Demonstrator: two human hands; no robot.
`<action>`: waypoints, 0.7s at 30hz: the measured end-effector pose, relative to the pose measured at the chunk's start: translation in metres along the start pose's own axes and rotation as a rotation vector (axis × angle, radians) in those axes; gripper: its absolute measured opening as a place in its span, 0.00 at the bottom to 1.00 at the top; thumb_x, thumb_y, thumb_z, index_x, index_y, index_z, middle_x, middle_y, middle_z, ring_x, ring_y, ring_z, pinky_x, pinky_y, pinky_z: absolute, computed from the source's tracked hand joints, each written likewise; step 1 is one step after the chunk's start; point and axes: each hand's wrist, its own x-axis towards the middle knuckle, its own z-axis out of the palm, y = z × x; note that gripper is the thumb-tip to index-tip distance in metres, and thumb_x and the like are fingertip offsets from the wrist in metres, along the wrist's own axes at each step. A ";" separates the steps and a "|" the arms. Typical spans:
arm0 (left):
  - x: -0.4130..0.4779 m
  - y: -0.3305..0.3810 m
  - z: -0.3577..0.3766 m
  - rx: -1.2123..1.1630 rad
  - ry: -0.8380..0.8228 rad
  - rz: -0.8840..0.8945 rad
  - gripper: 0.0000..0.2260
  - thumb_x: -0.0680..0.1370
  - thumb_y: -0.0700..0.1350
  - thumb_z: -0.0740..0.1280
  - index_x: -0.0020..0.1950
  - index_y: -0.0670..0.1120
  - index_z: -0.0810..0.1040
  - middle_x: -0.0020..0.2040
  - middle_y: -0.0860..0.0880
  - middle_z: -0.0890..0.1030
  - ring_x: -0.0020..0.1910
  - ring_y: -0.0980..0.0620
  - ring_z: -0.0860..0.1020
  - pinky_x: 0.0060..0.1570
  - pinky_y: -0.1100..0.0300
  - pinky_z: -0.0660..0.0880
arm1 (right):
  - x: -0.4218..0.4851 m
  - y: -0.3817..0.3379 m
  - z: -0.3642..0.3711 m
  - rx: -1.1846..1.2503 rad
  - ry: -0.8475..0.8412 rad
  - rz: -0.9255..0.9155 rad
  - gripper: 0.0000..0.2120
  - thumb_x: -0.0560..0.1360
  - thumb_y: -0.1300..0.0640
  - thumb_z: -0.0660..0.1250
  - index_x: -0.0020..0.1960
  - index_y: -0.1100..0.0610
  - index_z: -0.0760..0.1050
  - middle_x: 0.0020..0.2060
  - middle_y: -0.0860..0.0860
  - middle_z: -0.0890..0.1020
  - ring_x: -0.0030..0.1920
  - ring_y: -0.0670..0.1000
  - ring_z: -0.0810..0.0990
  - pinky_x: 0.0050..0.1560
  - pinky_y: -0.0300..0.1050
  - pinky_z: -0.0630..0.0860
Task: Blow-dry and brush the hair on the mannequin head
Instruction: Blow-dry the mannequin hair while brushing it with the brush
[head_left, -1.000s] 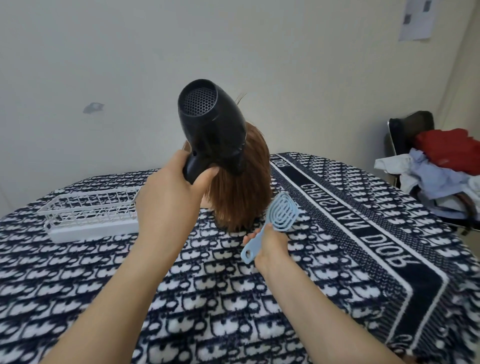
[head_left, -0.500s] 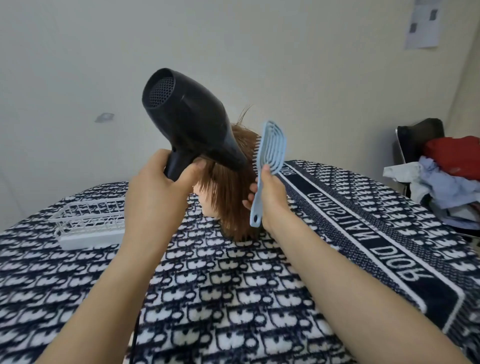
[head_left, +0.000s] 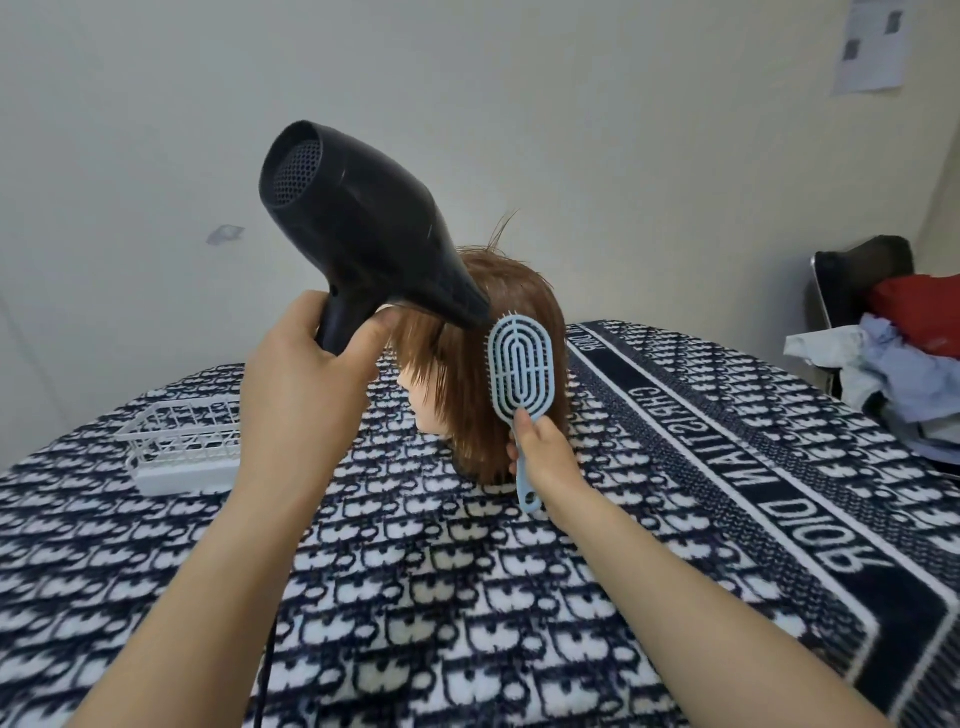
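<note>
A mannequin head (head_left: 423, 402) with straight brown hair (head_left: 470, 395) stands on the patterned cloth, its face turned left. My left hand (head_left: 306, 374) grips the handle of a black hair dryer (head_left: 358, 228); its nozzle points down-right at the top of the hair. My right hand (head_left: 543, 457) holds the handle of a light blue vented brush (head_left: 521, 369), whose oval head lies against the right side of the hair.
A white wire basket (head_left: 182, 447) sits on the dark blue and white patterned cloth (head_left: 467, 597) at the left. The dryer's black cord (head_left: 262, 680) hangs at the bottom. At the far right stands a chair (head_left: 857, 280) piled with clothes (head_left: 914, 343).
The brush was lifted from low beside the hair up to the crown, then drawn down the right side of the hair. The dryer tilted so its nozzle points more to the right.
</note>
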 end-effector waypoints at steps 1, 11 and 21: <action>0.001 0.001 0.001 -0.007 0.000 -0.003 0.19 0.72 0.66 0.66 0.45 0.50 0.76 0.37 0.44 0.81 0.37 0.36 0.80 0.41 0.35 0.79 | -0.002 0.005 -0.001 0.006 -0.016 0.011 0.17 0.81 0.42 0.53 0.45 0.53 0.70 0.35 0.50 0.73 0.34 0.49 0.72 0.35 0.41 0.70; 0.005 0.003 0.012 0.287 0.079 0.164 0.14 0.77 0.62 0.67 0.44 0.54 0.70 0.32 0.55 0.74 0.33 0.58 0.72 0.29 0.57 0.62 | -0.015 0.018 -0.004 0.072 -0.083 0.057 0.12 0.82 0.44 0.53 0.51 0.49 0.72 0.35 0.50 0.74 0.33 0.47 0.73 0.35 0.39 0.72; 0.004 0.008 0.016 0.194 0.017 0.108 0.15 0.77 0.63 0.68 0.43 0.53 0.71 0.33 0.53 0.76 0.35 0.48 0.78 0.32 0.52 0.69 | -0.026 0.021 -0.018 0.054 -0.138 0.187 0.16 0.81 0.42 0.55 0.47 0.54 0.72 0.32 0.50 0.73 0.31 0.48 0.72 0.37 0.44 0.72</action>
